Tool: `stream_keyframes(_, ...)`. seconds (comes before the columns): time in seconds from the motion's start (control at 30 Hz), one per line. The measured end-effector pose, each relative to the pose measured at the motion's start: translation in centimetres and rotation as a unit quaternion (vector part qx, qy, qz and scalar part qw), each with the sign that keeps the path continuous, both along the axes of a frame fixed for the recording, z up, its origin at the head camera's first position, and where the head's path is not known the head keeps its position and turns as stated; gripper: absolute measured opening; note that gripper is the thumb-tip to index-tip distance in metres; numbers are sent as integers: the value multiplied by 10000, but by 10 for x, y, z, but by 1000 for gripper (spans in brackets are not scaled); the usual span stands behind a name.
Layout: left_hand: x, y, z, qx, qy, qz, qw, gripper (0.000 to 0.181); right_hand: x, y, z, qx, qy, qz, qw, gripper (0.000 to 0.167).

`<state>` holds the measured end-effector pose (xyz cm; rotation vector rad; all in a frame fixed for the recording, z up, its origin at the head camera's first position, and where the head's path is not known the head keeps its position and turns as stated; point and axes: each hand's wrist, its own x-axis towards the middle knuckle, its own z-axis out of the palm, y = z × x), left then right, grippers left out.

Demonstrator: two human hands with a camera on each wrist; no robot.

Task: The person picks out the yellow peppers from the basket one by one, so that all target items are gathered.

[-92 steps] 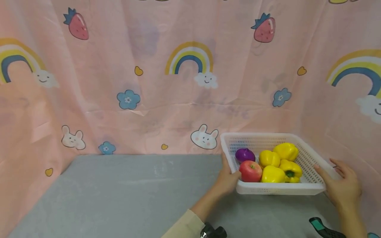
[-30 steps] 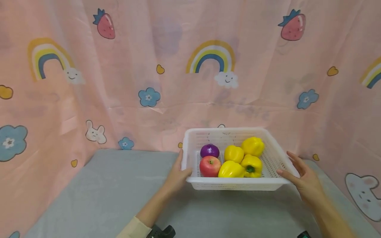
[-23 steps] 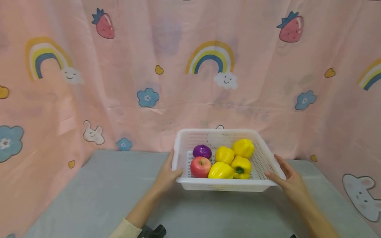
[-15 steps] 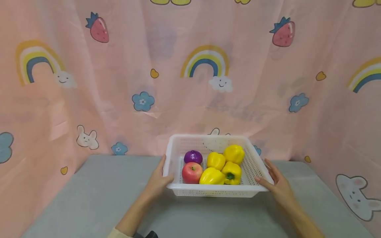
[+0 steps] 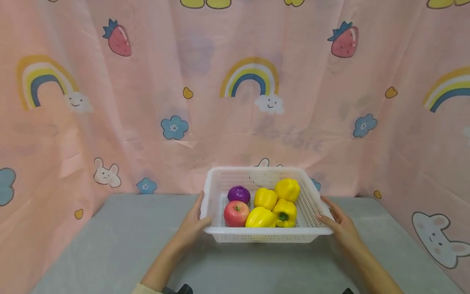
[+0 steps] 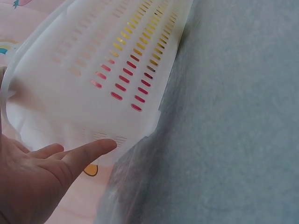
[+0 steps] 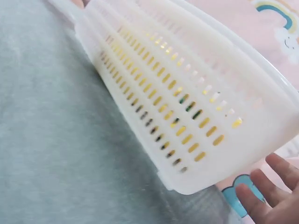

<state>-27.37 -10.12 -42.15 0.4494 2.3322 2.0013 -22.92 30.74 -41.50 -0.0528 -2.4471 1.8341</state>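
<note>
A white plastic basket [image 5: 265,233] is at the middle of the grey table in the head view. Inside it lie a purple onion [image 5: 239,195], a red apple [image 5: 236,214] and several yellow bell peppers [image 5: 261,217]. My left hand [image 5: 191,225] holds the basket's left end, thumb on the rim. At the right end, my right hand [image 5: 343,228] holds it with the thumb over the rim and the fingers along the outside. Both wrist views show the slotted side of the basket [image 6: 60,93] close to the table; I cannot tell whether its base touches.
The grey table [image 5: 121,245] extends to both sides and in front of the basket. Behind it hangs a pink curtain [image 5: 205,155] printed with rainbows, strawberries and rabbits. Dark wrist gear [image 5: 185,289] shows at the bottom edge.
Both hands have carried the basket leftward from the table's right side to the middle. Over the last half second it has hardly moved. The onion, apple and peppers have stayed inside.
</note>
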Motion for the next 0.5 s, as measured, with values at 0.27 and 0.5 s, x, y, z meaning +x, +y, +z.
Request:
stream_keyframes(0.27,0,-1,1,-48,42,32,10000,95,-26,7,10,-165,-261,202,9993,72)
stream_keyframes(0.5,-1,-9,7,-308,147,27,9994,94,-34,-4,11,-639,-263,144,9975,68)
